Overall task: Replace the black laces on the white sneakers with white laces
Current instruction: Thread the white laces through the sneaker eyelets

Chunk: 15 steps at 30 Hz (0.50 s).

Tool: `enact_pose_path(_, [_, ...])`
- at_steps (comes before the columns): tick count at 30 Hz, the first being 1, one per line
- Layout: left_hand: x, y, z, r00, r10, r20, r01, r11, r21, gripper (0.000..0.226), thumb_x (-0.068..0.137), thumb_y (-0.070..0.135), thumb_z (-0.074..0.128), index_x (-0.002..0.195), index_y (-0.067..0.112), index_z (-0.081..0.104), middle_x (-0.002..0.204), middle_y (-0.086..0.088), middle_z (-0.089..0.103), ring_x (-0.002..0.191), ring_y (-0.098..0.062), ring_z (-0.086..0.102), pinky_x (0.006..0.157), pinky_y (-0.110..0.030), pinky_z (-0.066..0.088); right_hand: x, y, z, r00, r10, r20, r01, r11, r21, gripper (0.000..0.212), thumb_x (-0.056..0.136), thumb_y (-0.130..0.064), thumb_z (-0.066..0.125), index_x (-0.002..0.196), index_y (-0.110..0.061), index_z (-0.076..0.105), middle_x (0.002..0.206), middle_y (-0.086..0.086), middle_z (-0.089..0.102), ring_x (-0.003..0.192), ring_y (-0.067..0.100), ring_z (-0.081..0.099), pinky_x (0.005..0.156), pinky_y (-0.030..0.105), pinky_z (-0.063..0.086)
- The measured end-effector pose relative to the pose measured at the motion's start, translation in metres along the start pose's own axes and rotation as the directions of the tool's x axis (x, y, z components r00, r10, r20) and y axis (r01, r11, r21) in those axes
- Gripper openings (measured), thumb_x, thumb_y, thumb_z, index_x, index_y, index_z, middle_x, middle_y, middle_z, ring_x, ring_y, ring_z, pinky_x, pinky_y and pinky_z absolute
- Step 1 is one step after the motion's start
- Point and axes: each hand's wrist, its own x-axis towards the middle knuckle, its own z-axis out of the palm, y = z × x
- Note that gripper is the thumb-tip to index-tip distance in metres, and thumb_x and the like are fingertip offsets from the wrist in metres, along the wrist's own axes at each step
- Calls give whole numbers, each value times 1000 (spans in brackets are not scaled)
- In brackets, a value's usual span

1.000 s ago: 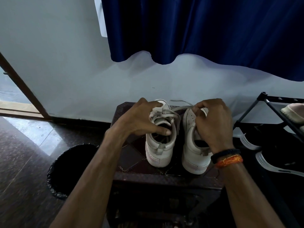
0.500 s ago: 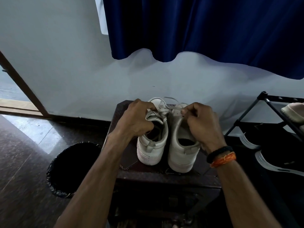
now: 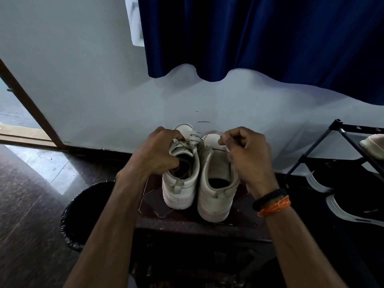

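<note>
Two white sneakers [image 3: 199, 179], two hands [image 3: 160, 154].

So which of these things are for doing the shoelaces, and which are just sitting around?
For the laces job:
- left white sneaker, laced with a pale flat lace
- right white sneaker
- left hand, gripping the left sneaker
- right hand, fingers curled at the right sneaker

Just sitting around:
- round black bin
- black metal shoe rack
- dark blue curtain

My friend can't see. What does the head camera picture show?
Two hands work on white sneakers on a dark stool: the left hand grips the left sneaker, the right hand pinches a white lace over the right sneaker.
</note>
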Motion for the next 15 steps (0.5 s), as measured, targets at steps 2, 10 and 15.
enact_pose_path(2, [-1, 0, -5, 999, 5, 33, -4, 1000, -27, 69, 72, 11, 78, 135, 29, 56, 120, 0, 50, 107, -19, 55, 80, -28, 43, 6, -3, -12, 997, -2, -82, 10, 995, 97, 13, 96, -16, 67, 87, -23, 73, 82, -8, 77, 80, 6, 73, 79, 34, 60])
enact_pose_path(10, [6, 36, 7, 951, 123, -283, -165, 978, -130, 44, 81, 50, 78, 118, 30, 65, 115, 9, 64, 107, -17, 57, 85, -35, 49, 15, -23, -64, 988, 137, 74, -134, 506, 852, 23, 105, -20, 50, 90, -9, 64, 109, 11, 73, 91, 17, 69, 82, 27, 57])
enact_pose_path(15, [9, 39, 15, 941, 254, -225, -254, 967, 30, 26, 84, 35, 77, 107, 24, 74, 108, 3, 71, 104, -22, 62, 92, -41, 50, 16, -29, -86, 997, 68, 48, -55, 110, 992, 22, 106, -17, 49, 91, -5, 60, 118, 19, 71, 107, 22, 71, 93, 30, 57])
